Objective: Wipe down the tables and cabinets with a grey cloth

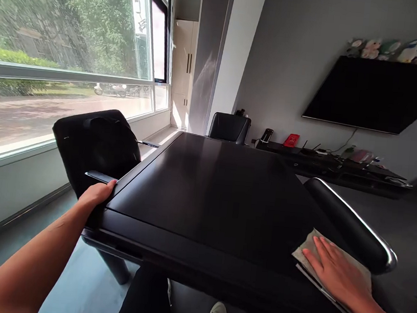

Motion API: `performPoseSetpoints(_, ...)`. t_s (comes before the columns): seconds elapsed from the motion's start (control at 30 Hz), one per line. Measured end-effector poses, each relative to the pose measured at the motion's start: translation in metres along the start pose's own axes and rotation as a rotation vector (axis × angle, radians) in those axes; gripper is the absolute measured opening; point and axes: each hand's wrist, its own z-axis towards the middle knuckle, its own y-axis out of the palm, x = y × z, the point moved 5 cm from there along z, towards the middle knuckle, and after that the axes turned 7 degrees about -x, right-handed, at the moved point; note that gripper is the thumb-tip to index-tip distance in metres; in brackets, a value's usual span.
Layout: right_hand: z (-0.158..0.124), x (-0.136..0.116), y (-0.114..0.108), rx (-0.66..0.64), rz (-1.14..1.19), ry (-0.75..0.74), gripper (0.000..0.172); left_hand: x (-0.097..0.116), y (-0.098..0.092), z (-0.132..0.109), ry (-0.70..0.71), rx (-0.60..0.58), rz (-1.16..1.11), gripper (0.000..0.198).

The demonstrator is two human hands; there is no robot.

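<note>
A large black table [205, 190] with a smooth, slightly shiny top fills the middle of the view. At its near left corner, my left hand [99, 192] is closed around the edge, with most of its fingers hidden on the far side. My right hand [337, 272] lies flat on a greyish-beige cloth [306, 247], fingers stretched out, pressing it against the table's right side. The cloth looks folded and shows around the fingertips and beyond the hand.
A black chair [99, 141] stands at the left, its armrest by the table edge. Another chair [229, 127] is at the far end, and a chrome-edged black chair back [349, 222] at the right. Beyond are a low cabinet [340, 169] and a wall television [380, 94].
</note>
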Motion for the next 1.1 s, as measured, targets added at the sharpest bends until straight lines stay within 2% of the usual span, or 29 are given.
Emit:
performPoseSetpoints(0.1,0.024,-0.001,0.003,-0.102,0.028,0.043,0.11,-0.005,0.008,0.005,-0.011,-0.034,-0.011,0.094)
performPoseSetpoints(0.2,0.056,-0.02,-0.001,-0.125,0.051,0.078,0.112,-0.006,0.008,0.005,-0.018,-0.041,-0.032,0.093)
performPoseSetpoints(0.3,0.098,-0.058,-0.007,-0.185,0.056,0.111,0.109,-0.002,0.005,-0.002,-0.037,-0.047,-0.058,0.091)
performPoseSetpoints(0.4,0.145,-0.121,-0.016,-0.243,0.039,0.079,0.104,0.003,0.002,-0.011,-0.056,-0.061,-0.086,0.089)
performPoseSetpoints(0.47,0.168,-0.182,-0.025,-0.266,0.029,0.012,0.099,0.005,0.002,-0.014,-0.056,-0.065,-0.101,0.087)
performPoseSetpoints(0.57,0.176,-0.306,-0.042,-0.295,0.038,-0.148,0.091,0.006,0.001,-0.015,-0.05,-0.056,-0.11,0.085)
performPoseSetpoints(0.63,0.161,-0.404,-0.052,-0.33,0.075,-0.298,0.089,0.005,0.002,-0.013,-0.053,-0.048,-0.11,0.086)
performPoseSetpoints(0.7,0.133,-0.498,-0.061,-0.382,0.133,-0.491,0.093,0.003,0.003,-0.011,-0.045,-0.046,-0.107,0.088)
performPoseSetpoints(0.77,0.105,-0.569,-0.07,-0.427,0.211,-0.64,0.098,0.001,0.003,-0.007,-0.025,-0.046,-0.105,0.09)
performPoseSetpoints(0.8,0.095,-0.592,-0.072,-0.446,0.236,-0.674,0.1,0.0,0.003,-0.005,-0.013,-0.044,-0.105,0.09)
performPoseSetpoints(0.83,0.086,-0.606,-0.075,-0.46,0.259,-0.693,0.101,-0.001,0.003,-0.003,-0.004,-0.043,-0.104,0.091)
performPoseSetpoints(0.9,0.078,-0.613,-0.077,-0.48,0.285,-0.695,0.102,-0.004,0.003,0.001,0.006,-0.039,-0.101,0.091)
performPoseSetpoints(1.1,0.086,-0.564,-0.074,-0.479,0.297,-0.623,0.103,-0.009,0.003,0.003,0.022,-0.034,-0.089,0.091)
